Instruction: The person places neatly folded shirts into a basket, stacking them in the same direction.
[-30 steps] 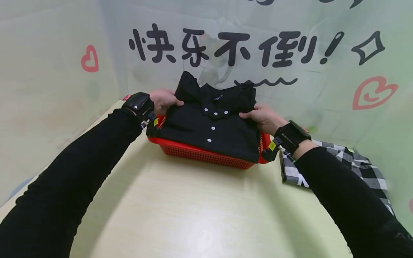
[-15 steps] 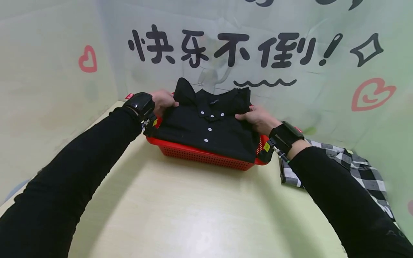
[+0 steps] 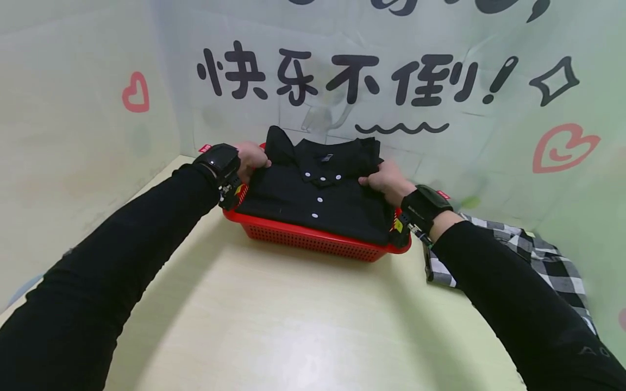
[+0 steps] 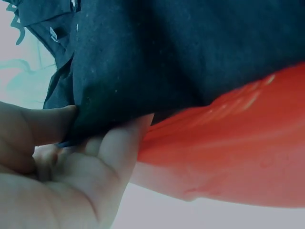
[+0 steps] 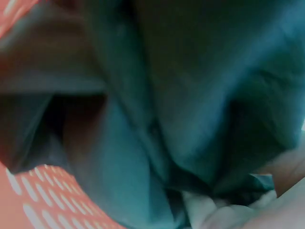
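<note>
A folded black shirt (image 3: 318,187) with a collar and white buttons lies across a red plastic basket (image 3: 313,239), collar toward the wall. At its left edge my left hand (image 3: 251,157) pinches the cloth; the left wrist view shows the thumb on top and the fingers (image 4: 126,145) under the fabric. My right hand (image 3: 388,179) grips the opposite edge near the collar, thumb on top. In the right wrist view the shirt's folds (image 5: 190,95) hang inside the perforated basket wall (image 5: 52,195), and the hand (image 5: 267,210) shows only in the lower corner.
A black-and-white checked garment (image 3: 548,260) lies folded at the right, partly behind my right forearm. The pale table (image 3: 293,315) spreads in front of the basket. Close behind stands a wall covering (image 3: 323,32) with printed characters.
Both hands, still holding the shirt, have lowered it into the basket. Its collar sits lower, and more of the basket's front rim shows. The right hand has shifted slightly left.
</note>
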Action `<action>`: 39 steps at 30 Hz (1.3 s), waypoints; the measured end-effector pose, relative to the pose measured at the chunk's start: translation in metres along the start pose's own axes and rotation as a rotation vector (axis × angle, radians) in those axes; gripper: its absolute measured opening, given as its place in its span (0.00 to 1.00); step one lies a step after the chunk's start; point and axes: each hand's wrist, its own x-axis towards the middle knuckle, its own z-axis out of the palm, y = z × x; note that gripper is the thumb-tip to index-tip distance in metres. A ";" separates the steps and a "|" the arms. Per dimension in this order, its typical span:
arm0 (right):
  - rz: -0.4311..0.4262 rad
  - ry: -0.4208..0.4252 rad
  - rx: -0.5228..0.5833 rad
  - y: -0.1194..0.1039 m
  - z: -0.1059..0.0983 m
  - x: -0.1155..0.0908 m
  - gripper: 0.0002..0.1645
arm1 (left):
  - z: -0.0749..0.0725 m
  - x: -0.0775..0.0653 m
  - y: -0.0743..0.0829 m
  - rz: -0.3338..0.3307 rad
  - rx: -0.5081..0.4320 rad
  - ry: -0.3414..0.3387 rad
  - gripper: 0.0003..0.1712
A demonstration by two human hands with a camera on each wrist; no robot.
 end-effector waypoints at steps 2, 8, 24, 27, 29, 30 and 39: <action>0.027 -0.029 -0.004 0.000 -0.002 -0.002 0.35 | 0.000 0.003 0.000 -0.004 0.077 -0.007 0.29; 0.102 -0.111 -0.029 0.001 -0.007 -0.007 0.38 | 0.001 0.001 0.004 -0.004 0.248 0.007 0.27; 0.078 -0.223 0.000 0.004 -0.015 -0.032 0.34 | 0.014 -0.032 0.019 -0.084 -0.039 -0.080 0.41; 0.067 -0.259 0.054 0.005 -0.021 -0.039 0.36 | 0.015 -0.041 0.017 -0.050 -0.077 -0.071 0.42; 0.060 -0.271 0.090 0.004 -0.024 -0.045 0.36 | 0.015 -0.048 0.015 -0.017 -0.098 -0.056 0.42; 0.051 -0.272 0.097 0.004 -0.025 -0.048 0.36 | 0.016 -0.053 0.014 0.003 -0.100 -0.040 0.42; -0.121 -0.148 -0.092 0.007 -0.033 -0.094 0.37 | 0.047 -0.099 0.000 0.268 -0.174 0.037 0.37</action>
